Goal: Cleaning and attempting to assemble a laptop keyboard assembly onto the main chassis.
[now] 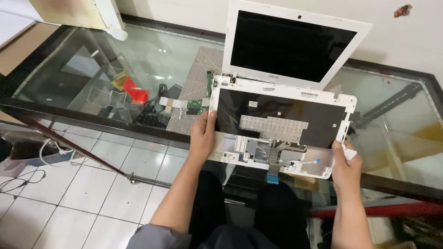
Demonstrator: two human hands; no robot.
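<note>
Head view, the only one: a white plastic laptop base shell [281, 131], opened up with its dark inner side and a pale grey keyboard backing plate [274, 128] showing, is held up over the near edge of a glass tabletop [152, 60]. Its long axis runs left to right across the frame, tipped slightly down toward the right.

Left hand [203, 136] clamps the shell's left short edge, thumb on top and fingers wrapped under. Right hand [346, 163] pinches the shell's lower right corner, closed on the rim. Both hands sit at opposite ends of the long axis, so the shell lies between them, neither hand clearly nearer to its middle.

A white-framed laptop screen [293, 46] with a black panel stands upright behind the shell, leaning toward the wall, joined along the shell's far edge.

Two small white rectangular stickers [288, 91] sit on the shell's far rim, near the hinge. One more small white label sits on the dark area, upper middle. Print too small to read.

A thin white ribbon cable with a blue tip [310, 162] lies on the shell's near right part. A green circuit board [208, 90] lies on a woven grey mat [194, 92], just left of the shell. A red translucent piece [135, 90] shows below the glass, well left. White tiled floor [87, 184] under the tabletop edge.
</note>
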